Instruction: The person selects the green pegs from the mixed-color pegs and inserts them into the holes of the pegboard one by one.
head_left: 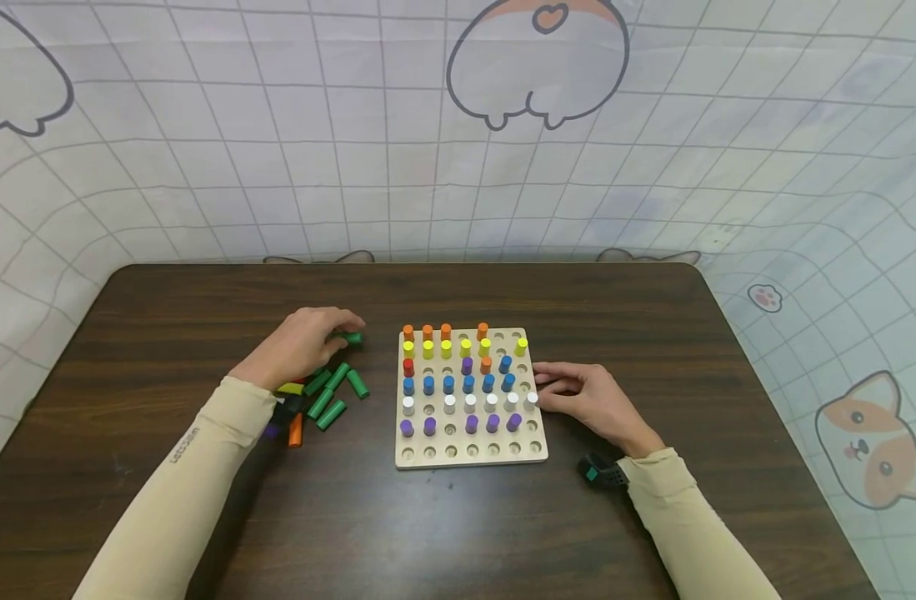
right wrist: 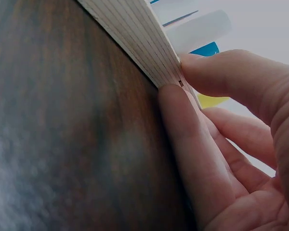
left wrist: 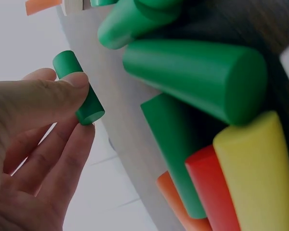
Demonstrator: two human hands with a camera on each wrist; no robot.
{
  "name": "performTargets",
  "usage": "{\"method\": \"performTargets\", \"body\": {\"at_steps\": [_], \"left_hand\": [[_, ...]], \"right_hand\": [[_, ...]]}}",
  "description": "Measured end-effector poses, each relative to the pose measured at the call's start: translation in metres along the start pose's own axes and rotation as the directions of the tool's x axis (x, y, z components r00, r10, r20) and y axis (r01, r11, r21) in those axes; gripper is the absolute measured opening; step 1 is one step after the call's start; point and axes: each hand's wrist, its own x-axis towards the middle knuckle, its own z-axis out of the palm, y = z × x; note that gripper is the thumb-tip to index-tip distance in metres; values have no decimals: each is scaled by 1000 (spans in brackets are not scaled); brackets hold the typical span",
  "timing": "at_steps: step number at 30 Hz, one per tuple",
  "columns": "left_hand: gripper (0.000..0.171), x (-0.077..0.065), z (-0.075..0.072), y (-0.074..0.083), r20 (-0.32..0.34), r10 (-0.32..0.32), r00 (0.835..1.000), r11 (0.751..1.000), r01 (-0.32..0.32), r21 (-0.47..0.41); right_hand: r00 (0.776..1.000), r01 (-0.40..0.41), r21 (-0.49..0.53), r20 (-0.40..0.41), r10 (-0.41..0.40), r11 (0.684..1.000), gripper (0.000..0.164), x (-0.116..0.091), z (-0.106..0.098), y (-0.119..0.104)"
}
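Note:
Between thumb and fingertips, my left hand [head_left: 302,343] pinches a green peg [left wrist: 66,62] above the dark table, left of the board. Beneath that wrist lies a loose pile with several green pegs [head_left: 331,415], a yellow peg [left wrist: 255,163], a red peg [left wrist: 213,185] and an orange peg [head_left: 296,431]. A wooden pegboard [head_left: 473,461] lies flat in the middle, with upright orange, yellow, red, blue, white and purple pegs in rows. My right hand [head_left: 596,404] holds the board's right edge, its thumb at the upper rim and a finger along the side.
Some board holes are bare, including the whole front row [head_left: 430,452]. Dark wood table [head_left: 458,533] surrounds the board. Behind it hangs a white grid-patterned cloth [head_left: 352,167] with cartoon drawings, which also runs along both sides.

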Motion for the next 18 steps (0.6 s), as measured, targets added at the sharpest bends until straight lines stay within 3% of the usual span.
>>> {"method": "performTargets", "body": {"at_steps": [10, 18], "left_hand": [[33, -5, 2, 5, 2, -7, 1000, 1000, 7, 6], [33, -9, 2, 10, -4, -4, 1000, 1000, 4, 1]], "right_hand": [[1000, -1, -6, 18, 1, 1000, 59, 0, 0, -2], [1000, -6, -12, -13, 6, 1000, 55, -1, 3, -3]]}}
